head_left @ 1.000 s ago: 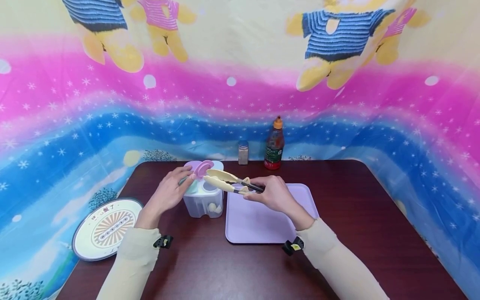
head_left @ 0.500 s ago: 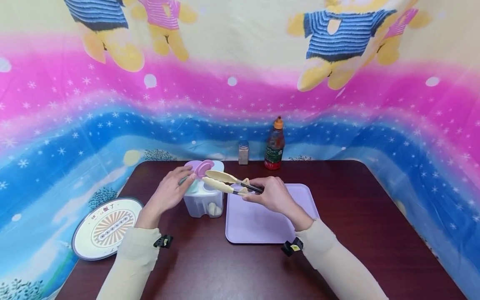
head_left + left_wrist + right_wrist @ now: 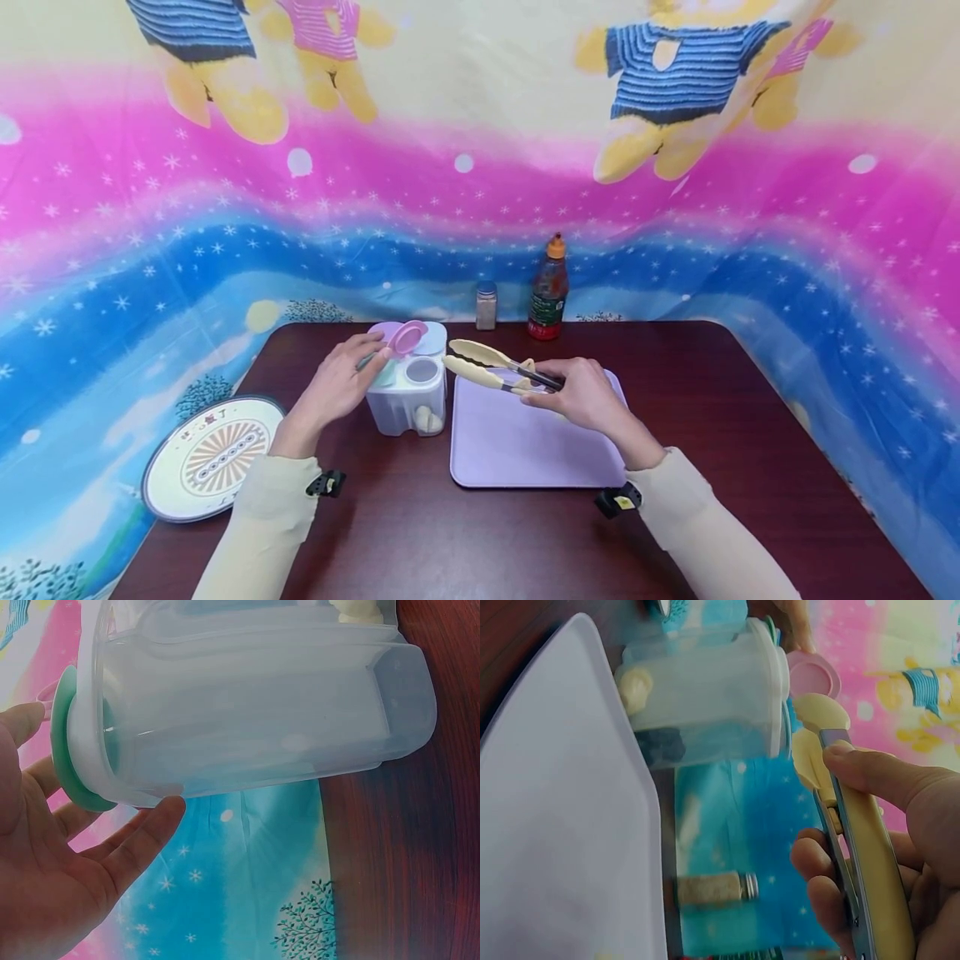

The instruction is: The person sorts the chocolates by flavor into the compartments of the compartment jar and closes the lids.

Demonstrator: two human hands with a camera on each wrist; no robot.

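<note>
My left hand (image 3: 341,379) is at the left of a clear canister (image 3: 405,408) with round coloured lids. Its fingertips hold a pink lid (image 3: 407,337), tilted up beside an uncovered round opening (image 3: 423,370). The left wrist view shows the other fingers behind a green lid (image 3: 67,750) and along the canister wall. Several whitish lumps (image 3: 427,419) lie inside the canister, low down. My right hand (image 3: 588,396) grips cream-coloured tongs (image 3: 480,362) above the tray, tips pointing left. The tong tips are apart, with nothing visible between them.
A lilac tray (image 3: 525,458) lies right of the canister. At the back stand a blue-capped spice jar (image 3: 486,307) and a red sauce bottle (image 3: 548,296). A patterned plate (image 3: 213,458) sits at the table's left edge. A printed cloth (image 3: 465,208) hangs behind.
My right hand has moved right with the tongs, from over the canister opening to above the tray. My left hand and the pink lid have stayed almost still.
</note>
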